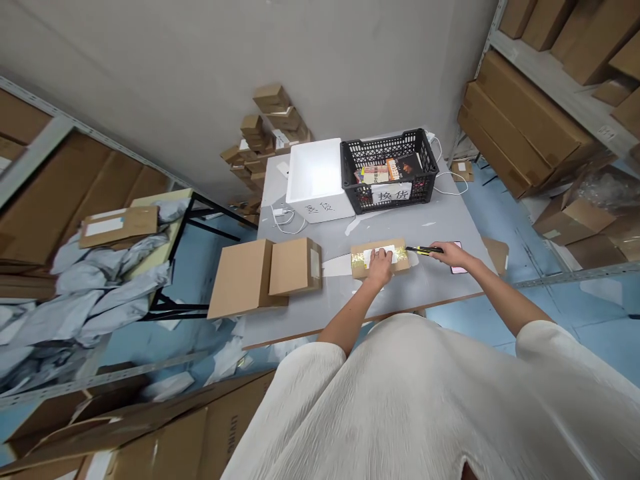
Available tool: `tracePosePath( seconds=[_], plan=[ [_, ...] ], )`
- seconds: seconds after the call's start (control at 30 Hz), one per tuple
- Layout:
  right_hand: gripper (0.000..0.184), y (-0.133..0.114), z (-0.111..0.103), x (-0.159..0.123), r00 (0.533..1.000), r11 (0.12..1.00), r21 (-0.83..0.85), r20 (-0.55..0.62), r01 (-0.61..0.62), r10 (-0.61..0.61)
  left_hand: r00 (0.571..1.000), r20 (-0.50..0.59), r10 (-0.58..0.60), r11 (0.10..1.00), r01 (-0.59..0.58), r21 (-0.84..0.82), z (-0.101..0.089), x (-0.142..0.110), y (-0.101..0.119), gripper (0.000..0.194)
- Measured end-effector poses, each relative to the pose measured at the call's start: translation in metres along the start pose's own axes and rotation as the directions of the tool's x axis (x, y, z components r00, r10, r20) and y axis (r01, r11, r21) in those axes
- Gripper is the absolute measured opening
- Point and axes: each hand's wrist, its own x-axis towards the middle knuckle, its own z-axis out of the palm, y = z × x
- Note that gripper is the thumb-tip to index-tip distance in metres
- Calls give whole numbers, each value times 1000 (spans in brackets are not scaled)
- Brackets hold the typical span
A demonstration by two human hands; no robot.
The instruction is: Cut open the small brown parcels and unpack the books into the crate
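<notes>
A small cardboard box (356, 261) with a white label and yellow-printed tape lies flat near the table's front edge. My left hand (381, 267) rests on its top, fingers spread over the label. In my right hand (453, 256) is a black and yellow utility knife (424, 250), gripped by the handle. The knife's tip points left and is at the box's right end; whether it touches the tape I cannot tell. Partly behind my right wrist lies a phone (457, 269) with a lit pinkish screen.
Two closed cardboard boxes (245, 275) stand on the table's left side. At the back are a white foam bin (325, 207) and a black plastic crate (390, 200) with booklets inside. White cables lie beside both. Shelves and a side table with grey parcels (120, 287) flank me.
</notes>
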Motion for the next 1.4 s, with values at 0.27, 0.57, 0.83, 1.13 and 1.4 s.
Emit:
tracePosePath(
  seconds=[0.27, 0.57, 0.83, 1.13, 1.4],
  plan=[
    [34, -13, -16, 47, 990, 902, -410, 103, 133, -99, 999, -54, -1, 1000, -1, -28, 2, -11, 3, 68],
    [32, -14, -13, 66, 966, 967, -240, 258, 91, -27, 999, -51, -15, 998, 12, -61, 2, -12, 3, 65],
    [52, 8, 10, 30, 930, 989, 129, 368, -66, 14, 999, -25, -41, 996, 38, -86, -5, -8, 1, 69],
    [49, 11, 30, -8, 991, 893, 431, 34, -133, 131, 988, -131, -82, 973, 50, -225, -24, -9, -6, 61],
    [45, -16, 36, -19, 995, 999, -28, -97, 28, -30, 989, -130, -65, 983, 41, -179, -19, 12, -14, 60]
  ],
)
